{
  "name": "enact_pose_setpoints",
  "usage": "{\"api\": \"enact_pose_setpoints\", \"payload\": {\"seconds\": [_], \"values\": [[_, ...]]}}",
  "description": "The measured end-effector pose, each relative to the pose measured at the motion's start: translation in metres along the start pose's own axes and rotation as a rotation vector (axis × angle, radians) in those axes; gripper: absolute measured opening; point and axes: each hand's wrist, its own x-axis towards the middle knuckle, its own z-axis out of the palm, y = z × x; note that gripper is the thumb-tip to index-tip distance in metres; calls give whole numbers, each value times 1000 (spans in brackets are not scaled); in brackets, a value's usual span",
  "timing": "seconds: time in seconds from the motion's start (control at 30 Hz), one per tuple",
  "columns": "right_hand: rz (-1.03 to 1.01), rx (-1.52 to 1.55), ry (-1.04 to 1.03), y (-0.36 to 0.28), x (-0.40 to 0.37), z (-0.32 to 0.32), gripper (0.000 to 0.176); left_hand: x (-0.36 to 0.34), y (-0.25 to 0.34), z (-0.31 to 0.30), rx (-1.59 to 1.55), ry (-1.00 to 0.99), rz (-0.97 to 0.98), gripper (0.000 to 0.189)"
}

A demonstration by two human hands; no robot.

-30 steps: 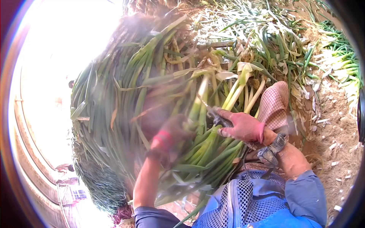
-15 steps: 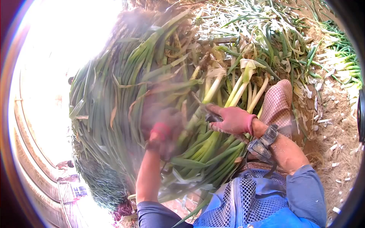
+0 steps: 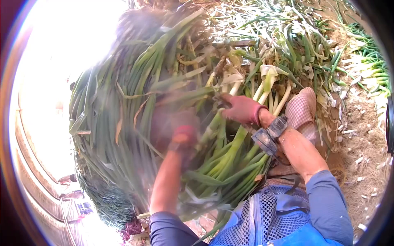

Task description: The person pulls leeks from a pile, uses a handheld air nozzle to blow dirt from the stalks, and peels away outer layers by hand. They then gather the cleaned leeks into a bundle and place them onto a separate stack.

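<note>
A large heap of long green onions (image 3: 135, 90) lies across the left and middle. My left hand (image 3: 184, 123), in a reddish glove, reaches into the leaves; a hazy smear over the view hides its fingers. My right hand (image 3: 243, 110), in a pink glove, is closed at the upper part of the stalks, thumb and fingers drawn together around something dark and small that I cannot make out. Below it, a bunch of trimmed green onions (image 3: 230, 153) lies slanting, pale stalks (image 3: 259, 91) up and leaves toward my lap.
Stripped leaves (image 3: 279, 37) are piled at the back. More green onions (image 3: 379, 74) lie at the far right. Cut root ends and fibres (image 3: 365, 164) litter the ground on the right. My checked trouser knee (image 3: 301, 106) stands beside the stalks.
My right hand has moved up and slightly left, its wrist turning. My left hand has shifted a little to the right and stays among the leaves.
</note>
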Motion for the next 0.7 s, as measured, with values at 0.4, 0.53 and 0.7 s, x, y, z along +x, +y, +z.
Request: {"api": "enact_pose_setpoints", "payload": {"seconds": [0.4,0.53,0.7], "values": [[-155,160,-137,18,-69,21,84,13,-63,72,-1113,-50,18,47],[-104,41,-72,6,-81,24,80,-13,-55,47,-1584,-249,-56,45],[-153,86,-15,19,-73,30,80,-36,-24,-4,-1064,-232,-55,38]]}}
